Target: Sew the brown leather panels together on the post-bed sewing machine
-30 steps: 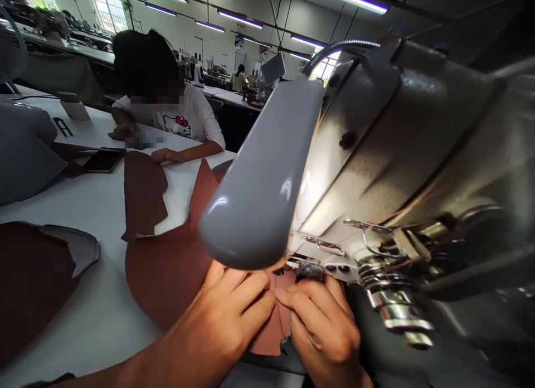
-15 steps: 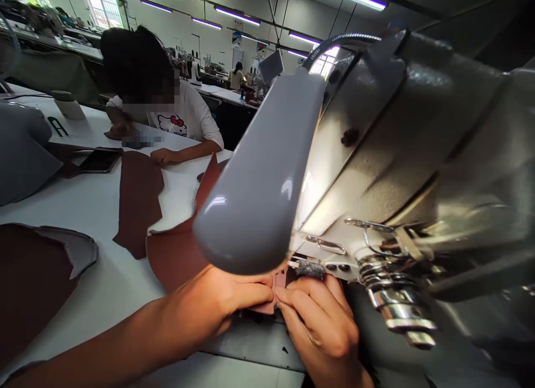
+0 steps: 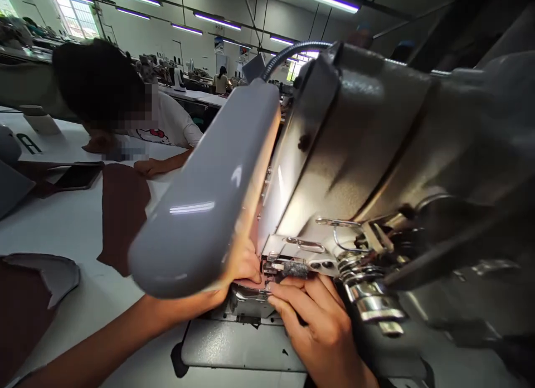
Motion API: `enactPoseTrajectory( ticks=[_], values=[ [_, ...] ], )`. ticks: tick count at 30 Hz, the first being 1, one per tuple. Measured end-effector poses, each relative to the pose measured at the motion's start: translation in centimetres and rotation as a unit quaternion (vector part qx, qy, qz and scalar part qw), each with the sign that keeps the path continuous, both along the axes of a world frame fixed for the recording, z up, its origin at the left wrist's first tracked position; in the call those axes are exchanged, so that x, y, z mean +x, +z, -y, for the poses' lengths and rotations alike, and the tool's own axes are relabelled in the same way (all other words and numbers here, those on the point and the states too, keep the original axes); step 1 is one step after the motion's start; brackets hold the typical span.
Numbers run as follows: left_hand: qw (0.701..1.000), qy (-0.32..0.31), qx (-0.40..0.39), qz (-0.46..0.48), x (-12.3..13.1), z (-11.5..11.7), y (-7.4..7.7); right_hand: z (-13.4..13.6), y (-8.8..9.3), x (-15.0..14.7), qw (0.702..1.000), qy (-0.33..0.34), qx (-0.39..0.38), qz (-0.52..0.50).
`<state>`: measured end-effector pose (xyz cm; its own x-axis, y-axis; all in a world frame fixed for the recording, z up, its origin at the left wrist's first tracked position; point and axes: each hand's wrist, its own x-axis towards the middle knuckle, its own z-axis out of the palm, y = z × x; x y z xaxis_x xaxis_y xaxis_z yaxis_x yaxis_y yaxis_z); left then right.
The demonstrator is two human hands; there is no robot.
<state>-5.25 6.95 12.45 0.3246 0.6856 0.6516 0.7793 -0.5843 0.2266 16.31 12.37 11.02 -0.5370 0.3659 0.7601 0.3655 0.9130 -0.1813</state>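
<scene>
A grey sewing machine [image 3: 376, 148] fills the right half of the view. Its grey lamp head [image 3: 204, 204] hangs over my hands. My left hand [image 3: 244, 263] reaches under the lamp, its fingertips pressed on a thin strip of brown leather [image 3: 251, 284] right by the needle area [image 3: 276, 265]; most of its fingers are hidden by the lamp. My right hand [image 3: 320, 324] is curled, its fingertips pinching the near edge of the same leather just below the presser foot. A metal bed plate [image 3: 246, 346] lies beneath both hands.
More brown leather pieces lie on the white table: one [image 3: 121, 215] left of the lamp, another [image 3: 20, 315] at the left edge. A seated person in a white shirt [image 3: 175, 123] leans over the table beyond, with a dark tablet [image 3: 77, 176] near them.
The large brown leather piece has slid away under the machine; only a strip shows now. Both hands moved up closer to the needle. The view shifted right.
</scene>
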Motion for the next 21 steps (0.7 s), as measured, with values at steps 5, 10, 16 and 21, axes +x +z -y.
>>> enactPoseTrajectory(
  ticks=[5, 10, 16, 21],
  values=[
    [0.996, -0.055, -0.004, 0.070, 0.7, -1.0, 1.5, 0.1, -0.5, 2.7, 0.998, -0.048, -0.041, 0.009],
    [0.995, -0.088, 0.016, 0.045, 0.6, -1.6, 2.0, -0.3, -2.3, 6.5, 0.961, -0.127, -0.186, 0.163],
    [0.996, -0.070, 0.045, 0.036, 0.0, -2.1, 1.1, -0.4, -3.8, 9.0, 0.860, -0.091, -0.362, 0.349],
    [0.995, -0.082, 0.056, 0.022, -0.8, -2.6, 0.4, 0.1, -6.5, 9.8, 0.863, -0.022, -0.342, 0.371]
  ],
)
